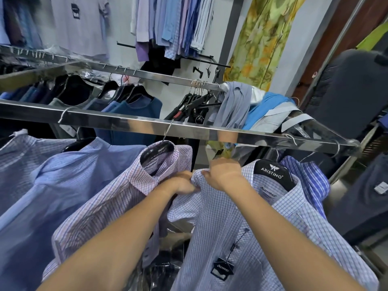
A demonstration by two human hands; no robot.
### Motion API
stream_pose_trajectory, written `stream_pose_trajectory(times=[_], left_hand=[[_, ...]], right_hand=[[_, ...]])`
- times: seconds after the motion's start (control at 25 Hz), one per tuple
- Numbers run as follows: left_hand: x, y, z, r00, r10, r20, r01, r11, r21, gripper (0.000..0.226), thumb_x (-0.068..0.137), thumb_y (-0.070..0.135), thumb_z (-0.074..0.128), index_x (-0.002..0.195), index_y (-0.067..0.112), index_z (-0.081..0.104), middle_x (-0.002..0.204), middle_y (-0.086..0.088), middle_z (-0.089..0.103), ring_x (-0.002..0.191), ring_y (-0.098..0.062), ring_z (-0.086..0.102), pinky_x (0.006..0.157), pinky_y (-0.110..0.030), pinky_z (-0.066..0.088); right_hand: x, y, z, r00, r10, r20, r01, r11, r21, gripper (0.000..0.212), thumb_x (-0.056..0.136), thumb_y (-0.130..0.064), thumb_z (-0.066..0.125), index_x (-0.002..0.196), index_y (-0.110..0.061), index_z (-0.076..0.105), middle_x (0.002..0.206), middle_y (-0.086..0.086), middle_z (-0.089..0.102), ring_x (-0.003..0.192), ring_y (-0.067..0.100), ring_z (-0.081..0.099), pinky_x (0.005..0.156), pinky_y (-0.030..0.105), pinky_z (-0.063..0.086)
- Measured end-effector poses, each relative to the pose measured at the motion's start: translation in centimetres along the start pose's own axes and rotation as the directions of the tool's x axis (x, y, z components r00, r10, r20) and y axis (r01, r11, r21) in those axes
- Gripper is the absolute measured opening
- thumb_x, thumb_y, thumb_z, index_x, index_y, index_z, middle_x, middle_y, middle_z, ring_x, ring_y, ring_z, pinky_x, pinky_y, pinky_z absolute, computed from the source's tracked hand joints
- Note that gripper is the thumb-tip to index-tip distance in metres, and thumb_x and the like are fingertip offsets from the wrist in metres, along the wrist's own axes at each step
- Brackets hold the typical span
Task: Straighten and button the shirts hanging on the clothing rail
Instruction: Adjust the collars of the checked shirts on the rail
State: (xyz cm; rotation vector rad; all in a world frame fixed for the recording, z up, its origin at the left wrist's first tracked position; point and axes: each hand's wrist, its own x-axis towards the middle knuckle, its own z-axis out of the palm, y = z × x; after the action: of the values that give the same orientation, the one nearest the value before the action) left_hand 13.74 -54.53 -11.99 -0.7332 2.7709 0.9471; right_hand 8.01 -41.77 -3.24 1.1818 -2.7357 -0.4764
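Both hands meet at the near rail (189, 128), on the front edge of the blue checked shirt (231, 217), just below the collar. The left hand (184, 184) has its fingers curled round a fold of the shirt's cloth, gripping it. The right hand (224, 174) sits just to the right of it, fingers bent over the same edge and pinching the fabric; the two hands touch or nearly touch.

The blue checked shirt hangs right of the middle of the rail on a black hanger (273, 173) marked ARISTINO, with a dark hang tag (223, 268) dangling on its front, low and near. Just left of it hangs a pink checked shirt (117, 196) on its own black hanger, and further left a plain blue shirt (52, 185). To the right, a bright blue striped shirt (310, 179) hangs behind it.

On the far rail (147, 73) hang dark blue sweaters (134, 108). Grey and blue garments (235, 106) lie draped over the right end.
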Motion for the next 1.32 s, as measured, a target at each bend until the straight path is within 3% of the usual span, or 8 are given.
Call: stream_pose_trajectory(times=[0.12,0.48,0.76,0.84,0.96,1.04,1.24,1.32], left_hand=[[-0.5,-1.2,1.7,0.999,-0.043,0.027,0.046,0.992,-0.115,0.074,0.084,0.05,0.069,0.143,0.014,0.044,0.143,-0.009,0.049,0.126,-0.028,0.053,0.101,-0.037,0.047],[-4.4,-3.9,6.4,0.993,-0.121,-0.004,0.112,0.928,-0.355,0.04,0.082,0.014,0.066,0.122,0.012,0.059,0.121,-0.006,0.066,0.11,-0.023,0.063,0.09,-0.032,0.051],[-8.9,-4.8,9.8,0.996,-0.094,0.003,0.081,0.837,-0.542,0.058,0.079,-0.006,0.044,0.131,0.018,0.052,0.119,-0.001,0.061,0.11,-0.02,0.058,0.086,-0.032,0.05],[-9.7,-5.7,10.7,0.974,-0.224,0.007,0.16,0.671,-0.724,0.058,0.073,-0.007,0.04,0.121,0.02,0.058,0.117,-0.005,0.063,0.099,-0.023,0.061,0.07,-0.033,0.052],[-10.5,-6.6,11.6,0.887,-0.412,0.206,0.252,0.06,-0.966,0.037,0.071,0.006,0.049,0.106,0.003,0.061,0.106,-0.019,0.063,0.084,-0.032,0.06,0.062,-0.034,0.051],[-10.8,-6.7,11.8,0.832,-0.456,0.317,0.321,-0.071,-0.945,0.036,0.098,0.033,0.044,0.109,0.002,0.059,0.103,-0.018,0.065,0.082,-0.031,0.063,0.055,-0.036,0.056],[-11.5,-6.4,12.5,0.819,-0.343,0.459,0.5,0.037,-0.865,0.036,0.094,0.039,0.062,0.091,0.004,0.069,0.086,-0.009,0.073,0.081,-0.021,0.068,0.092,-0.033,0.056],[-11.9,-5.6,12.7,0.823,-0.383,0.42,0.501,0.141,-0.854,0.026,0.096,0.031,0.055,0.084,0.01,0.064,0.078,-0.008,0.069,0.071,-0.02,0.066,0.081,-0.032,0.056]], right_hand=[[-0.1,-0.6,0.8,0.998,-0.063,0.002,0.063,0.998,0.03,0.051,0.101,-0.057,0.04,0.131,-0.018,0.054,0.127,0.011,0.061,0.115,0.03,0.059,0.077,0.037,0.038],[-1.0,-1.9,1.5,0.982,-0.182,-0.044,0.182,0.983,0.001,0.05,0.102,-0.055,0.04,0.131,-0.016,0.056,0.128,0.009,0.063,0.116,0.03,0.061,0.078,0.037,0.041],[-2.2,-1.8,1.9,0.948,-0.288,-0.134,0.294,0.956,0.024,0.046,0.103,-0.054,0.037,0.122,-0.02,0.062,0.116,0.007,0.066,0.106,0.029,0.064,0.075,0.038,0.042],[-2.8,-1.7,2.2,0.929,-0.318,-0.187,0.33,0.943,0.036,0.046,0.102,-0.054,0.038,0.116,-0.019,0.063,0.108,0.006,0.067,0.099,0.028,0.065,0.071,0.037,0.042],[-3.6,-1.6,2.6,0.902,-0.354,-0.249,0.375,0.926,0.042,0.044,0.102,-0.054,0.04,0.109,-0.018,0.065,0.103,0.005,0.067,0.094,0.028,0.065,0.069,0.036,0.04],[-4.0,-1.5,2.6,0.89,-0.373,-0.262,0.398,0.916,0.047,0.043,0.102,-0.054,0.04,0.107,-0.019,0.065,0.103,0.005,0.067,0.095,0.028,0.065,0.069,0.036,0.039],[-4.9,-1.2,2.6,0.866,-0.405,-0.293,0.44,0.896,0.062,0.043,0.1,-0.055,0.041,0.103,-0.021,0.067,0.098,0.004,0.068,0.091,0.027,0.065,0.069,0.035,0.04],[-5.0,-1.2,2.6,0.865,-0.407,-0.292,0.442,0.895,0.063,0.042,0.1,-0.055,0.042,0.097,-0.02,0.066,0.092,0.003,0.067,0.087,0.026,0.065,0.068,0.035,0.042]])
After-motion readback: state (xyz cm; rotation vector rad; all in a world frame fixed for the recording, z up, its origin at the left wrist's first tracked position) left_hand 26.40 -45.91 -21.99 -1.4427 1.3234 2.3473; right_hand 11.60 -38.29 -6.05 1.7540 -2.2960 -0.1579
